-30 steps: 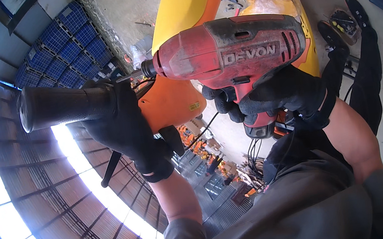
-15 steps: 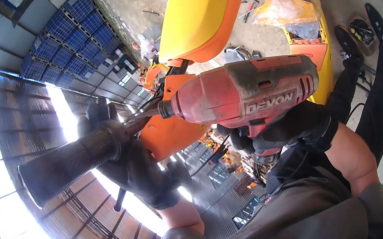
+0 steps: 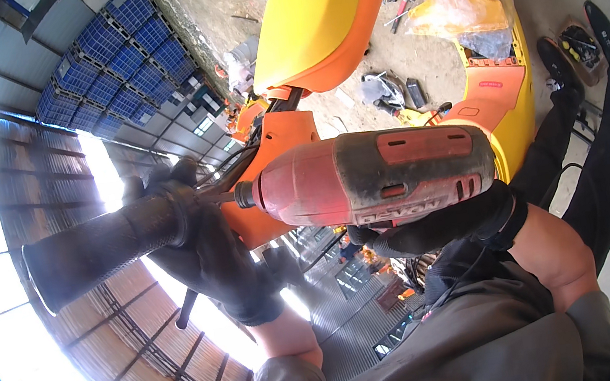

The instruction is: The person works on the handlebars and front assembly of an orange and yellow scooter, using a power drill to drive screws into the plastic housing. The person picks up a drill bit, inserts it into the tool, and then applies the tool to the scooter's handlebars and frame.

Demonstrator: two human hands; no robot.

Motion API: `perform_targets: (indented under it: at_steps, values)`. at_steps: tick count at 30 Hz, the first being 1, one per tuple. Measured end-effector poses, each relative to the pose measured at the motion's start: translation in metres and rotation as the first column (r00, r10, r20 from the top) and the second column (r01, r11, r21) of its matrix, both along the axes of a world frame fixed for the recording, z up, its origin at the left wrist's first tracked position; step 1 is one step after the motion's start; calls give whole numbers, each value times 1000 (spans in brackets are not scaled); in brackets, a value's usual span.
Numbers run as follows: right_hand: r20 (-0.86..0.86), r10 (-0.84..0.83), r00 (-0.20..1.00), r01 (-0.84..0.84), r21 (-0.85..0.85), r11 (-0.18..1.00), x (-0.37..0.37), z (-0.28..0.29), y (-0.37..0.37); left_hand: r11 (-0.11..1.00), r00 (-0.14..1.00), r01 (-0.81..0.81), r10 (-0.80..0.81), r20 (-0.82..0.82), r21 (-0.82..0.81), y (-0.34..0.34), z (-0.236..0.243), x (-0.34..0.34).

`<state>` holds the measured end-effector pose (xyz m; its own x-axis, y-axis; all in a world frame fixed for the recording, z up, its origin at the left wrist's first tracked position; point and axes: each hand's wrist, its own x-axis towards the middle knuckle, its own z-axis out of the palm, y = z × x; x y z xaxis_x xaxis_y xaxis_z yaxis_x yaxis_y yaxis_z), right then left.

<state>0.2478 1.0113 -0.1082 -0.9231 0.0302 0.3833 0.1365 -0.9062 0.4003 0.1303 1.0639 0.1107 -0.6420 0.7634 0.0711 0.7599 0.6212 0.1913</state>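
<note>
My right hand [image 3: 445, 227], in a black glove, is wrapped round the handle of a red and black power driver [image 3: 387, 173]. Most of that handle is hidden under the tool's body. The driver lies level, its nose and thin bit pointing left to the handlebar. My left hand [image 3: 210, 261], also gloved in black, is closed round the handlebar beside the inner end of a black handlebar grip [image 3: 108, 243]. Where the bit ends, beside my left fingers, is too dark to make out. A dark lever [image 3: 186, 311] sticks out below the left hand.
Orange and yellow body panels [image 3: 322, 26] of a vehicle stand beyond the driver. Clear plastic wrap [image 3: 459, 12] covers part of them. Tools and a box of parts [image 3: 579, 50] lie on the floor near black shoes [image 3: 557, 65]. Blue crates [image 3: 113, 50] are stacked far left.
The driver has moved slightly down and left and rolled, so more of its top shows. My left hand stays at the handlebar, which has shifted slightly in view.
</note>
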Motion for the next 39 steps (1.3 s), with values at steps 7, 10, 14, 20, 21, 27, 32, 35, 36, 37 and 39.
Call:
perform_targets:
  at_steps: [7, 10, 14, 20, 21, 27, 32, 35, 36, 37, 39]
  values:
    - [100, -397, 912, 357, 282, 891, 8, 9, 4, 977, 987, 128, -143, -80, -168, 4, -3, -2]
    - [72, -678, 732, 522, 580, 625, 5, 16, 13, 998, 996, 52, -54, -69, -23, 10, -16, 9]
    - [-4, -840, 542, 530, 778, 338, -5, 19, 17, 988, 998, -66, 63, 27, 138, 8, -18, 10]
    - [-91, -909, 408, 427, 899, 102, -9, 22, 27, 995, 998, -57, 57, 5, 84, 6, -14, 8]
    - [-112, -915, 388, 400, 915, 57, -8, 23, 30, 995, 998, -57, 56, 7, 84, 7, -14, 8]
    - [-171, -877, 450, 384, 923, 16, -7, 17, 37, 994, 998, -58, 57, 14, 95, 9, -12, 6]
    - [-17, -740, 673, 615, 569, 546, 12, 3, 25, 996, 998, 53, -55, 31, 71, -2, -7, -9]
    - [75, -623, 779, 608, 156, 779, 29, -8, 13, 993, 998, 41, -46, 44, 113, 5, -11, -8]
    - [67, -594, 801, 592, 52, 804, 27, -13, 0, 992, 998, 45, -48, 27, 114, 0, -9, -7]
    - [-61, -297, 953, 257, -355, 899, 18, -16, -13, 995, 999, 6, -9, 35, 99, -1, -7, -8]
    - [-76, -377, 923, 309, -439, 844, 23, -13, -8, 996, 999, -32, 28, 44, 88, -2, -7, -10]
